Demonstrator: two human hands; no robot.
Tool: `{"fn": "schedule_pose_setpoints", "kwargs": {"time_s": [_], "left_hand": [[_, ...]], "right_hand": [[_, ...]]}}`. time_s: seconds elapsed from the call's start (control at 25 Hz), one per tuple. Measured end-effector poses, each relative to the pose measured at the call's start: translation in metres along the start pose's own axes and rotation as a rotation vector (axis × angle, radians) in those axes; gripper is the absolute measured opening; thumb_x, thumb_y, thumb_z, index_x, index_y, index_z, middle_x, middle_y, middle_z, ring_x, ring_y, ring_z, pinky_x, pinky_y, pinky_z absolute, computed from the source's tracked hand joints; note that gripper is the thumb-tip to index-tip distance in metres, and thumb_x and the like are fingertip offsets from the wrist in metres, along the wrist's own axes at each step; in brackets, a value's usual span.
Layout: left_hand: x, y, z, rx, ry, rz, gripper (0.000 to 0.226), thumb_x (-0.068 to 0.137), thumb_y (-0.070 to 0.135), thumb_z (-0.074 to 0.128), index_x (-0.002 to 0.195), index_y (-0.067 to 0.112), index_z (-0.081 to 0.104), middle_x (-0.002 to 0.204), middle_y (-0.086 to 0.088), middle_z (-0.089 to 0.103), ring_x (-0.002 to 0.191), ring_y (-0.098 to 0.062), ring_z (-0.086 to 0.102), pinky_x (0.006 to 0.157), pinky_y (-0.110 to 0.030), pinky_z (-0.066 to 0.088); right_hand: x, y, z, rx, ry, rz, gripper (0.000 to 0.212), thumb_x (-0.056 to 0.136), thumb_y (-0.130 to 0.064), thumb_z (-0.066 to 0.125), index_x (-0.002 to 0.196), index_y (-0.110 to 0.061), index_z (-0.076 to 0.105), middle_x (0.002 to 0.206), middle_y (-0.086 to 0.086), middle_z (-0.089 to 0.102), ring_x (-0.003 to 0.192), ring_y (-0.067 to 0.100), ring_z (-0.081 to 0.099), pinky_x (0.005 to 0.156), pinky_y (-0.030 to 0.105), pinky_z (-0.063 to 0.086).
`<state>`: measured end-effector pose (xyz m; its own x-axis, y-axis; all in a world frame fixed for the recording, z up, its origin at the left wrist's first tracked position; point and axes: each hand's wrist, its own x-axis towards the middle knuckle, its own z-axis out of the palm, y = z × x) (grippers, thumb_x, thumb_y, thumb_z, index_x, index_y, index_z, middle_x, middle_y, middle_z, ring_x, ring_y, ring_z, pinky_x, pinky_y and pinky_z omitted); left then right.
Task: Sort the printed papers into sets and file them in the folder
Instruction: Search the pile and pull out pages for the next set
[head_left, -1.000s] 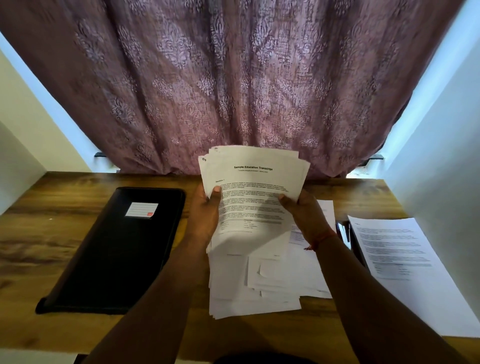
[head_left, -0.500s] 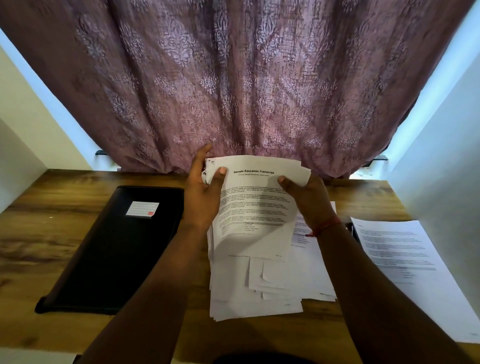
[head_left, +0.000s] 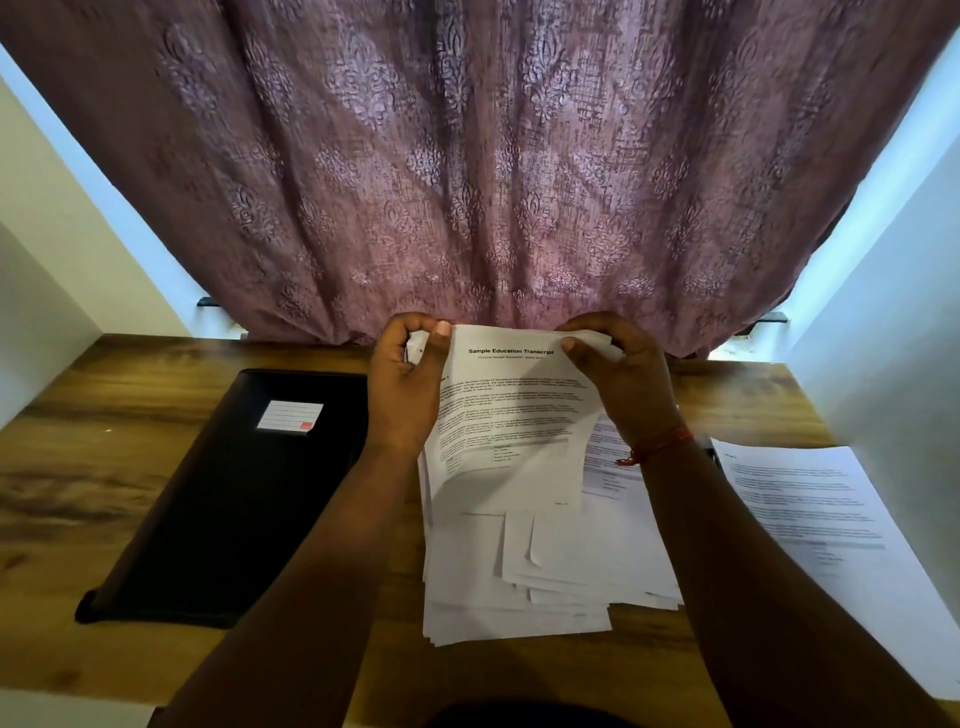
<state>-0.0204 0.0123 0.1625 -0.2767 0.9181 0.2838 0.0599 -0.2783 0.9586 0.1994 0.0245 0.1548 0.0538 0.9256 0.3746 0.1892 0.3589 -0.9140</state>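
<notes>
fingers of the left hand and right hand pinch the top corners of a white printed transcript sheaf, raised over the loose white paper pile on the wooden surface. best tap the edges square before filing in the closed black folder alongside.

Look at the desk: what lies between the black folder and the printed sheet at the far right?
In the head view, between the black folder and the far-right sheet lies a loose paper pile; above it the left hand and right hand hold a transcript bundle.
</notes>
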Motion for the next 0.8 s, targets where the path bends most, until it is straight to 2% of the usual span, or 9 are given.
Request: {"fn": "schedule_pose_setpoints", "kwargs": {"time_s": [0.08,0.2,0.28,0.36,0.48,0.6,0.68,0.8], "left_hand": [[0.001,0.001,0.0,-0.017,0.003,-0.003,0.015,0.094,0.031,0.065,0.098,0.02,0.056,0.082,0.017,0.067,0.075,-0.002,0.063,0.065,-0.023,0.052],[0.001,-0.002,-0.001,-0.035,-0.027,-0.087,0.026,0.094,0.034,0.065,0.116,0.031,0.053,0.101,0.013,0.068,0.082,-0.005,0.066,0.062,-0.017,0.052],[-0.002,-0.004,0.0,-0.016,-0.023,-0.159,0.024,0.094,0.037,0.062,0.116,0.028,0.057,0.098,0.01,0.068,0.083,-0.006,0.066,0.059,-0.011,0.049],[-0.002,0.0,0.005,-0.074,-0.02,-0.174,0.011,0.096,0.037,0.06,0.101,0.028,0.064,0.087,0.01,0.072,0.081,-0.006,0.07,0.062,-0.015,0.053],[0.001,0.006,0.01,-0.183,-0.037,-0.188,0.017,0.095,0.042,0.059,0.092,0.028,0.068,0.087,0.005,0.076,0.085,-0.016,0.073,0.073,-0.031,0.06],[-0.006,-0.007,0.01,-0.075,-0.028,-0.236,0.018,0.094,0.044,0.059,0.096,0.029,0.067,0.087,0.012,0.075,0.083,-0.007,0.072,0.079,-0.033,0.06],[-0.011,-0.013,0.006,-0.083,0.006,-0.239,0.015,0.094,0.041,0.061,0.102,0.03,0.065,0.092,0.011,0.074,0.087,-0.007,0.072,0.08,-0.032,0.06],[-0.007,-0.007,-0.003,-0.086,-0.022,-0.118,0.012,0.094,0.035,0.065,0.104,0.042,0.063,0.105,0.003,0.072,0.093,-0.018,0.071,0.073,-0.032,0.06]], "right_hand": [[0.002,0.0,0.001,0.103,0.028,0.029,0.015,0.085,-0.015,0.074,0.096,-0.021,0.065,0.1,0.008,0.071,0.089,0.024,0.069,0.073,0.033,0.057],[0.001,0.01,0.002,0.219,0.017,0.124,0.028,0.082,-0.016,0.076,0.107,-0.018,0.064,0.106,0.012,0.071,0.098,0.034,0.068,0.083,0.046,0.057],[-0.007,0.013,0.008,0.229,0.01,0.217,0.026,0.084,-0.019,0.075,0.108,-0.014,0.068,0.104,0.01,0.073,0.098,0.031,0.069,0.087,0.052,0.056],[-0.011,0.006,0.015,0.257,0.051,0.231,0.016,0.086,-0.018,0.073,0.102,-0.018,0.071,0.098,0.005,0.075,0.095,0.024,0.071,0.086,0.044,0.058],[-0.014,-0.002,0.021,0.276,0.158,0.177,0.009,0.089,-0.017,0.07,0.093,-0.024,0.072,0.089,-0.004,0.076,0.088,0.014,0.071,0.078,0.03,0.058],[-0.023,0.006,0.025,0.208,0.175,0.234,0.007,0.089,-0.022,0.07,0.093,-0.028,0.072,0.089,-0.006,0.076,0.088,0.012,0.072,0.079,0.035,0.059],[-0.028,0.012,0.024,0.139,0.153,0.237,0.008,0.09,-0.025,0.069,0.096,-0.03,0.071,0.093,-0.004,0.075,0.09,0.014,0.071,0.081,0.04,0.06],[-0.021,0.004,0.017,0.102,0.151,0.137,0.014,0.091,-0.021,0.068,0.103,-0.028,0.068,0.094,-0.007,0.073,0.089,0.01,0.07,0.075,0.031,0.059]]}}
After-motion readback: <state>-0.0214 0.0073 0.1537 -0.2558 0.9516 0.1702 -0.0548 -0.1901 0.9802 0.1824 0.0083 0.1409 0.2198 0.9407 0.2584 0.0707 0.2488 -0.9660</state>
